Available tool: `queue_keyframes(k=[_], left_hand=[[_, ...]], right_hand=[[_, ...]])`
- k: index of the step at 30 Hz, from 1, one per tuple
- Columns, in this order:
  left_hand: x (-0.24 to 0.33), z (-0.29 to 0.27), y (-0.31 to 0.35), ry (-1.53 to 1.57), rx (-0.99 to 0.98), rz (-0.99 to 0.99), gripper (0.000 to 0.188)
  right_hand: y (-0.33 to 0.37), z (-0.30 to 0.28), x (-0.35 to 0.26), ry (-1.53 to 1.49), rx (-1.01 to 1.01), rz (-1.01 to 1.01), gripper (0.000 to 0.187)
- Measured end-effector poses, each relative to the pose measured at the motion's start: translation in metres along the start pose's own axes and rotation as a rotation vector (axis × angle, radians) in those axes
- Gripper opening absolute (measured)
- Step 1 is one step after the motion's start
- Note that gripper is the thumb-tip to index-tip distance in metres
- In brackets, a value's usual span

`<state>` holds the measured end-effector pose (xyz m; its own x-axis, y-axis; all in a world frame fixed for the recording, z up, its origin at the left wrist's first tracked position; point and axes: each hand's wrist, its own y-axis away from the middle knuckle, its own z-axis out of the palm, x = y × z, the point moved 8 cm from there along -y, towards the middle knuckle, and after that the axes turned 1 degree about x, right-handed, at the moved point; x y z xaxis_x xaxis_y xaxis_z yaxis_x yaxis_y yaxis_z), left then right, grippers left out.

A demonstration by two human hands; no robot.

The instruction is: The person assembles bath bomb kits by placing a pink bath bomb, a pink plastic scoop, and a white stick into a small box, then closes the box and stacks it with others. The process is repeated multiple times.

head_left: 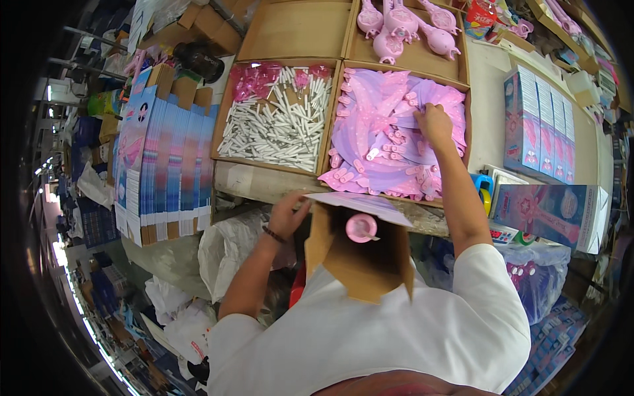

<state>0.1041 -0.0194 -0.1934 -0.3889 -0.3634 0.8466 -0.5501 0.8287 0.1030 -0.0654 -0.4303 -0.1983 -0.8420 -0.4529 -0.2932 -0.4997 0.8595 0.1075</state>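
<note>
An open cardboard box (317, 237) with a printed flap (370, 206) stands against my body. Inside it shows a pink round piece (360, 228) with a pale strip across it. My left hand (289, 216) is closed at the box's left edge, its fingertips partly hidden by the flap. Farther off, my right hand (436, 125) reaches into a carton of pink and purple translucent packets (370, 99) with small pink cylinders (396, 136) on them. Its fingers are bent down onto the packets; whatever lies between them is hidden.
Left of that carton, a tray holds many white sticks (277, 129) and pink bags (254, 79). Pink wand heads (399, 23) lie in a box behind. Flattened printed boxes (175, 158) are stacked at left; finished boxes (538, 125) stand at right, with one lying box (545, 211) nearer.
</note>
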Motion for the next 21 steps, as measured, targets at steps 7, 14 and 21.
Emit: queue_keyframes(k=[7,14,21], left_hand=[[0.019,-0.043,-0.114,-0.356,0.011,0.287,0.029],[-0.031,-0.036,-0.2,-0.546,-0.064,-0.068,0.045],[-0.036,-0.044,-0.239,-0.49,-0.034,-0.153,0.031]], right_hand=[[0.029,-0.024,0.008,-0.169,0.155,-0.039,0.031],[0.121,-0.042,0.09,-0.495,0.431,0.21,0.032],[0.195,0.003,0.077,-1.286,0.471,0.688,0.051]])
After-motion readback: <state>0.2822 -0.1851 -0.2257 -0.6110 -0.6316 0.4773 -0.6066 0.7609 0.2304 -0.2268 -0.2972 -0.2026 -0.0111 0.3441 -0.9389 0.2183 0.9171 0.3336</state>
